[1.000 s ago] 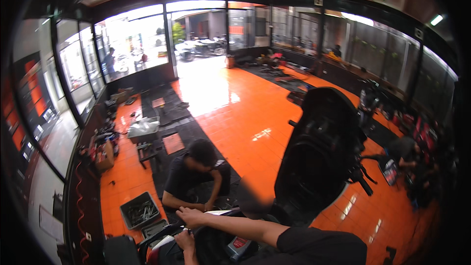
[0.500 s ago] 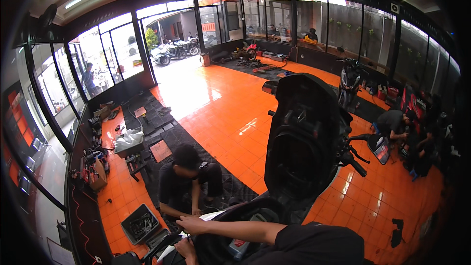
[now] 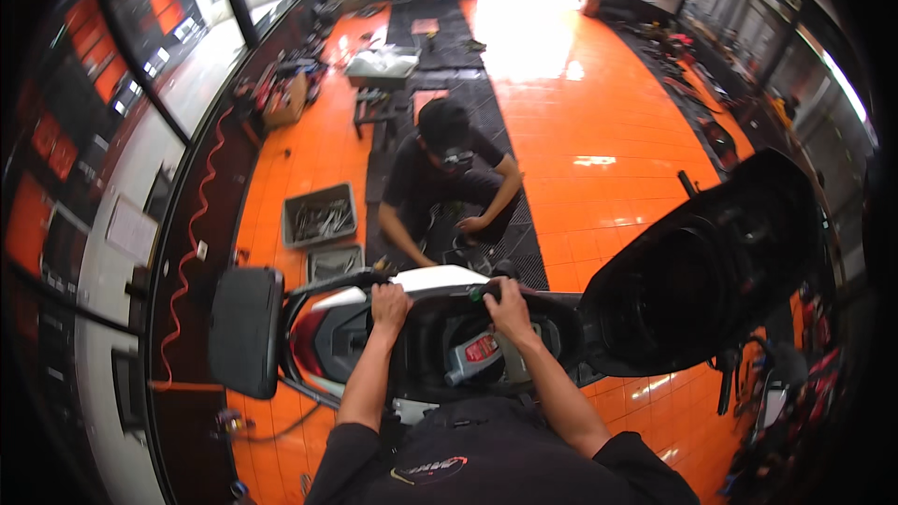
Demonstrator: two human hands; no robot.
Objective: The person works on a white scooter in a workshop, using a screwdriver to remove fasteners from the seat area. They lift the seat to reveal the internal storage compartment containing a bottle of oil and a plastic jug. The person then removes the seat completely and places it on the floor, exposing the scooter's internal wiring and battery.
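A scooter stands crosswise before me with its seat (image 3: 687, 271) tipped up to the right. My left hand (image 3: 391, 307) is closed over the far rim of the open storage bin (image 3: 421, 369), beside the white side panel (image 3: 440, 277). At the same rim, farther right, my right hand (image 3: 510, 309) has its fingers curled down. A small dark green thing (image 3: 478, 295) shows by its thumb; what the hand holds is unclear. In the bin lies a grey bottle with a red label (image 3: 477, 355), below my right hand.
A person (image 3: 449, 164) in a dark cap and shirt crouches beyond the scooter, one arm reaching to its side panel. Left of them are a grey tool bin (image 3: 320, 215) and a smaller tray (image 3: 335, 263). The scooter's black top box (image 3: 245, 332) juts out left.
My view has swung left and down over the scooter. My right arm no longer reaches across to the left; both hands now sit apart on the far rim. The crouching person has raised their head.
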